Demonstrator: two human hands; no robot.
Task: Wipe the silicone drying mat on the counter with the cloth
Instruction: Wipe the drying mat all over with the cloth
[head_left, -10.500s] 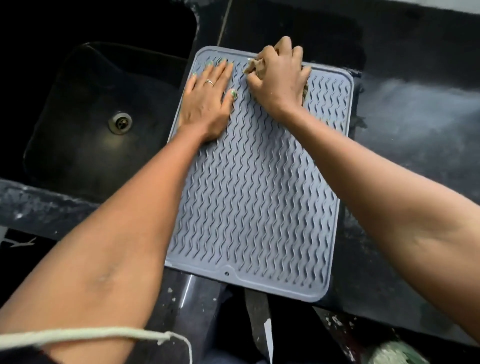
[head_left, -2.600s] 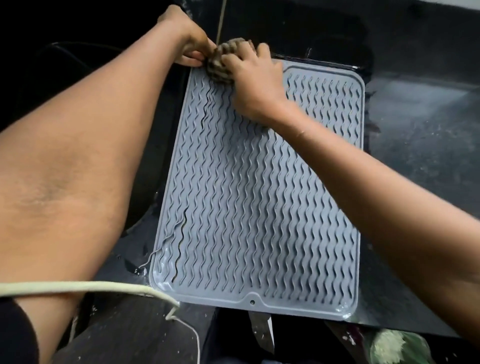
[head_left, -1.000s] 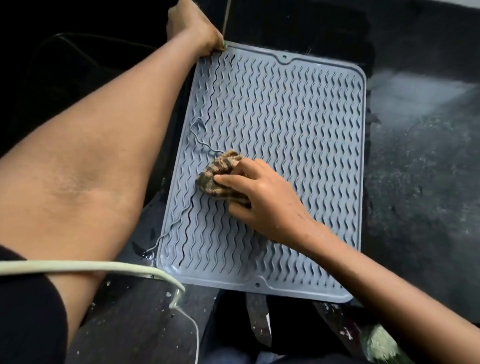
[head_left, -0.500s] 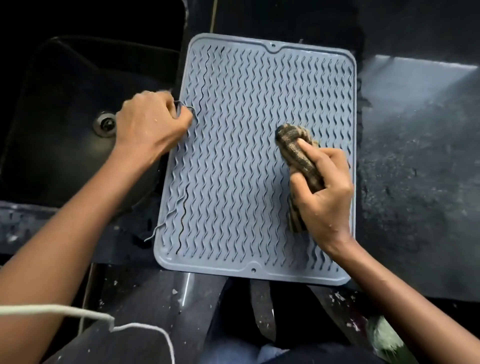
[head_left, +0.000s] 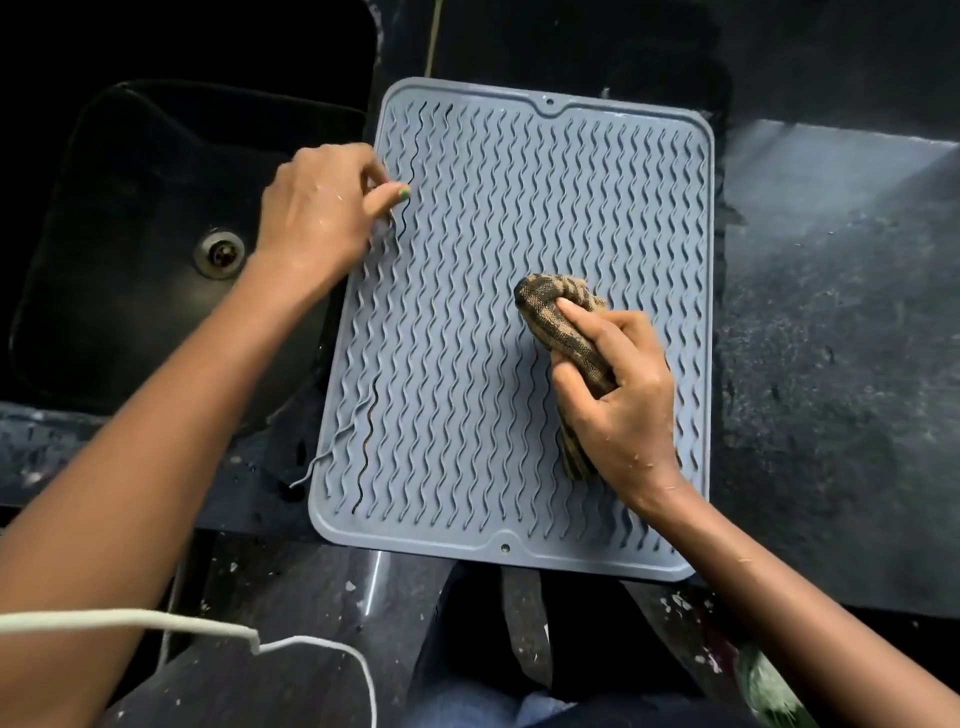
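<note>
Silicone drying mat flat on dark worktop, left edge over sink. Cloth bunched, shifted slightly nearer centre than half second ago; wiping now on right half, far-left corner already done. Right hand closed round cloth, pressing down. Left hand loosely curled, fingertips pinning mat's left edge, loose rib strand beside.

We are in a kitchen: a dark stone worktop holds a black sink with a metal drain, and a ridged grey drying mat lies beside it.
</note>
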